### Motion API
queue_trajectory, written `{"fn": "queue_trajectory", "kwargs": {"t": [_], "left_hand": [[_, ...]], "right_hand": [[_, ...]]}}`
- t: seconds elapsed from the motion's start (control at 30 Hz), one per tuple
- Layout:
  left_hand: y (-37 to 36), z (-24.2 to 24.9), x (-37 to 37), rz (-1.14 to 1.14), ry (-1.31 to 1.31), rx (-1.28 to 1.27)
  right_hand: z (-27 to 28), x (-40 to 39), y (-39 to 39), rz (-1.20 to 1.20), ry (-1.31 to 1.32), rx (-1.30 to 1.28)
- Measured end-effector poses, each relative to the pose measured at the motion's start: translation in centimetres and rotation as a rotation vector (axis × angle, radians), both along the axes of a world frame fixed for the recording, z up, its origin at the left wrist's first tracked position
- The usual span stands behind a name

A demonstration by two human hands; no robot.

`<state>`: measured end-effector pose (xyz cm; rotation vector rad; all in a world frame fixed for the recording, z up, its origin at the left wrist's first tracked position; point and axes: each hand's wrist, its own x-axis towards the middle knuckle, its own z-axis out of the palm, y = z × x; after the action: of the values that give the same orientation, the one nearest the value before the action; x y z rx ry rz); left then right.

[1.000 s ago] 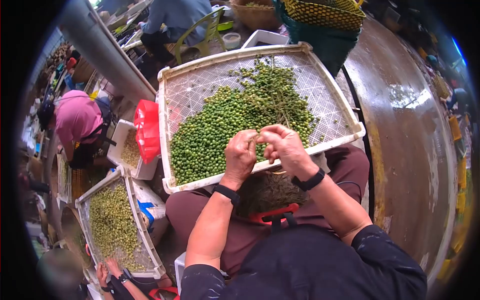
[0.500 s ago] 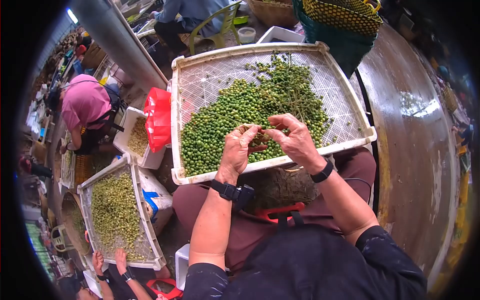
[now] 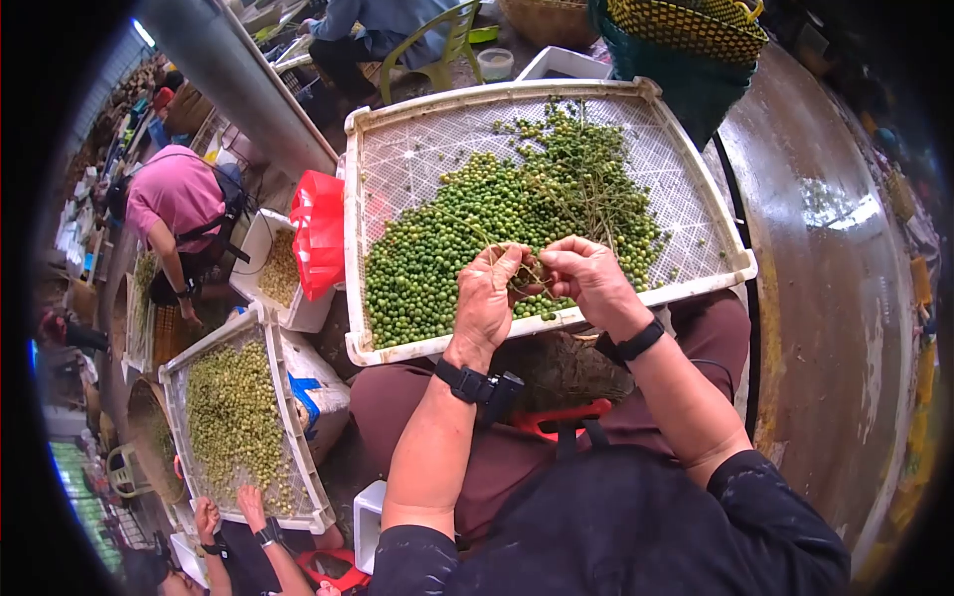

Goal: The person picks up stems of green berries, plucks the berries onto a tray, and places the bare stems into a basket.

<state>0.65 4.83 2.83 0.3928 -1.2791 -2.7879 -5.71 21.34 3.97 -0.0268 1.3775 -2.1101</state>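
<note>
A white mesh tray (image 3: 417, 144) rests before me, its near edge over my lap. Small round green fruits (image 3: 427, 268) are heaped in it, and a tangle of thin stems (image 3: 606, 204) with fruits attached lies at the right of the heap. Over the tray's near side, my left hand (image 3: 487, 298) is closed in a pinch on a thin fruit stem (image 3: 472, 226). Close beside it, my right hand (image 3: 590, 282) pinches the same stalk between thumb and fingers. The fingertips partly hide where the stem is gripped.
To the left, another person's hands (image 3: 235, 512) are at a second tray (image 3: 294, 437) of paler fruits. A red plastic bag (image 3: 318, 233) hangs beside my tray. A person in pink (image 3: 179, 194) bends at the upper left. A woven basket (image 3: 686, 30) stands beyond the far right corner.
My hands have shifted slightly right and come closer together, with the left turned more upright. The person in pink has lowered an arm. The whole view has shifted a little.
</note>
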Motion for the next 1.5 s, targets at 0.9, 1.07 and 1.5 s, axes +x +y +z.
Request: {"fn": "queue_trajectory", "kwargs": {"t": [0.9, 1.07, 1.5], "left_hand": [[-2.9, -1.6, -1.0, 0.218, -0.022, 0.130], [-2.8, -1.5, -1.3, 0.242, -0.012, 0.096], [-2.1, -1.5, -2.1, 0.339, 0.013, -0.054]], "right_hand": [[-2.1, 3.9, -2.2, 0.097, -0.284, -0.220], [-4.5, 3.4, -1.6, 0.074, -0.268, -0.168], [-3.5, 2.3, -1.5, -0.050, -0.231, -0.069]]}}
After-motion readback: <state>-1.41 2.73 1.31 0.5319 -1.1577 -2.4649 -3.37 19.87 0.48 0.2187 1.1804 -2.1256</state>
